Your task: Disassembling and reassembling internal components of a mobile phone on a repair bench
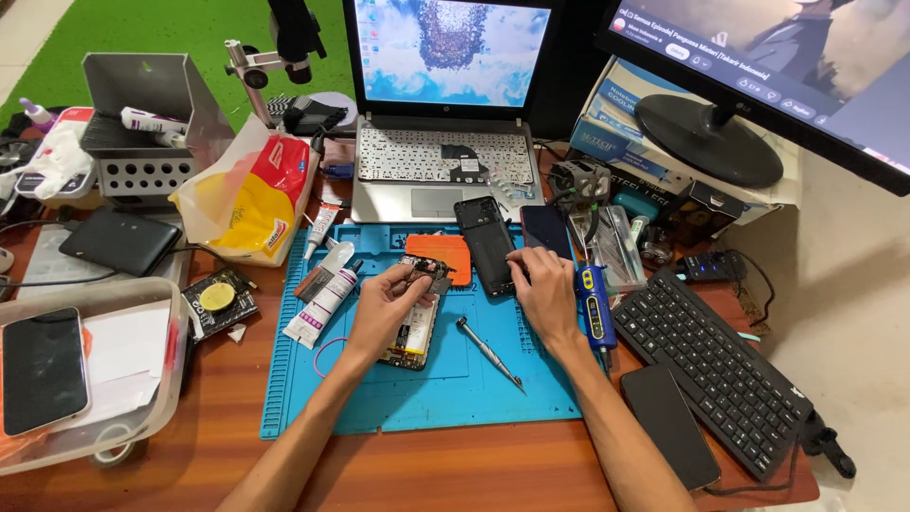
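Blue mat [417,398]: work surface at the middle of the table's near edge; every loose phone part lies on it.
Left hand [384,308]: your fingers pinch a small dark module [428,268], lifted just above the mat; the grip is closed on it.
Open phone [412,337]: lies flat under your left hand, internals up, near the mat's centre; your palm covers part of it.
Right hand [545,289]: fingers are curled down on the mat's right side, touching the lower edge of the black frame [488,245]. Whether they grip a small part cannot be told; nothing shows between them.
Orange pad [441,256]: sits at the mat's far edge, just behind the module.
Screwdriver [488,353]: lies loose on the mat between your hands, tip toward the near edge.
Glue tube [322,303]: rests on the mat's left side, apart from both hands.
Soldering pen [594,303]: lies along the mat's right edge, just beside your right wrist.
Step in hand: judged as disassembly or refit of the module, held clear of the open phone.
Next move calls for: a steady pinch on the module's edges, no pressure on its face, and a free right hand should you need the screwdriver. Keep the frame pinned so it does not slide.
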